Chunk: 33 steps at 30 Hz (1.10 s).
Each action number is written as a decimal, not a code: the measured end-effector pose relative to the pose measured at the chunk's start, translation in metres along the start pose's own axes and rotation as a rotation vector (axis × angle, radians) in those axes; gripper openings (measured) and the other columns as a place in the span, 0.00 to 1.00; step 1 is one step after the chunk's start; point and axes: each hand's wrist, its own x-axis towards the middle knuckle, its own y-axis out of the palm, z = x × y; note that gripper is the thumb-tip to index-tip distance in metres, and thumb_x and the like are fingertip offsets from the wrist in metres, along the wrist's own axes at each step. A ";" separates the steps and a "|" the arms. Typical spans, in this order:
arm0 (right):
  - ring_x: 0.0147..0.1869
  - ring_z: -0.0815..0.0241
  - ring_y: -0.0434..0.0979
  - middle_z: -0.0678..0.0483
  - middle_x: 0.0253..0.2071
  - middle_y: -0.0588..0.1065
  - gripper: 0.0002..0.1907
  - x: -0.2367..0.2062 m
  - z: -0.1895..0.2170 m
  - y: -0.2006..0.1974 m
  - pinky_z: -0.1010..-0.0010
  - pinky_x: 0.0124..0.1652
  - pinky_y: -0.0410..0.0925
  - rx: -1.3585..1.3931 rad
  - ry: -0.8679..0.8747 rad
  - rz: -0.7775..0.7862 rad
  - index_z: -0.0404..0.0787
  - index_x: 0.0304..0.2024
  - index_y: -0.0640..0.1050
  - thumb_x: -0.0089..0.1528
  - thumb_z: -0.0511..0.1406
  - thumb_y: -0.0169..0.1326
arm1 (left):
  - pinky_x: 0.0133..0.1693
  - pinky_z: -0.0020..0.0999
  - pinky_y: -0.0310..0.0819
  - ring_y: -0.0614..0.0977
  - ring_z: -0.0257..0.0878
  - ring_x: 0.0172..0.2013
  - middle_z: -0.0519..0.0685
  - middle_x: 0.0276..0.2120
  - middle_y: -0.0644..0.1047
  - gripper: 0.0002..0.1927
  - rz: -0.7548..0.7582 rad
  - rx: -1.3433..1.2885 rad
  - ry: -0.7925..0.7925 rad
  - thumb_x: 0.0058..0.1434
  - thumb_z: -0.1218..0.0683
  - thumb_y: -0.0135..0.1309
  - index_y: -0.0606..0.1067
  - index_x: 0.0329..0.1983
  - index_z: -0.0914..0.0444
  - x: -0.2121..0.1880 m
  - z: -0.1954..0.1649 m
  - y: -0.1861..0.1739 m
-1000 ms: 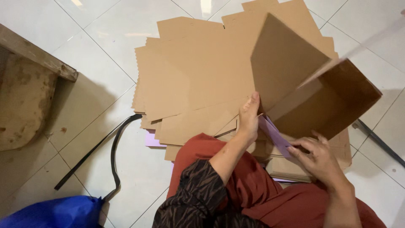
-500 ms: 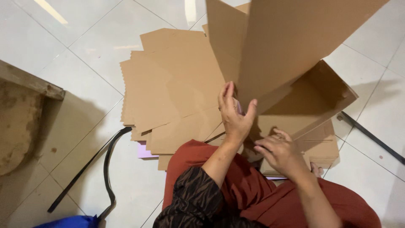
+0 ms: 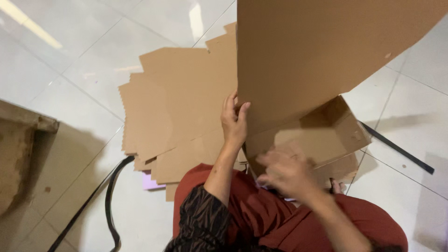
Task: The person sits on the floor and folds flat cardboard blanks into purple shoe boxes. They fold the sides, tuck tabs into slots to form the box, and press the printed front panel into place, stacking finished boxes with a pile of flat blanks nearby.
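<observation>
The right hand (image 3: pixel 285 171) is showing only as a blur, its grip unreadable, while the raised cardboard flap (image 3: pixel 317 56) is running off the top edge, hiding the floor behind

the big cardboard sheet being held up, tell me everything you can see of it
The cardboard sheet is plain brown, flat, with a cut, angled right edge and a few small marks. It stands raised, tilted toward the camera, over an open cardboard box. The left hand grips its lower left edge, fingers wrapped on it.
</observation>
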 end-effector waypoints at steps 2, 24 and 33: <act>0.74 0.49 0.62 0.41 0.71 0.65 0.39 0.002 -0.037 -0.035 0.42 0.74 0.46 0.162 0.373 -0.253 0.33 0.67 0.67 0.58 0.42 0.63 | 0.51 0.31 0.76 0.81 0.37 0.51 0.54 0.52 0.78 0.22 0.013 -0.049 0.129 0.68 0.61 0.54 0.69 0.64 0.69 -0.001 0.004 0.000; 0.87 0.40 0.40 0.40 0.85 0.37 0.71 -0.036 -0.163 -0.088 0.47 0.79 0.47 0.356 0.637 -0.714 0.40 0.81 0.32 0.62 0.45 0.76 | 0.54 0.33 0.74 0.78 0.34 0.49 0.48 0.49 0.79 0.14 0.432 -0.501 -0.151 0.73 0.57 0.49 0.71 0.59 0.66 -0.024 -0.015 -0.019; 0.80 0.44 0.51 0.45 0.81 0.46 0.69 -0.064 -0.176 -0.098 0.50 0.72 0.53 0.403 0.615 -0.669 0.47 0.81 0.37 0.55 0.47 0.72 | 0.58 0.32 0.72 0.77 0.34 0.53 0.48 0.52 0.78 0.15 0.454 -0.526 -0.165 0.73 0.58 0.49 0.70 0.61 0.67 -0.032 -0.020 -0.029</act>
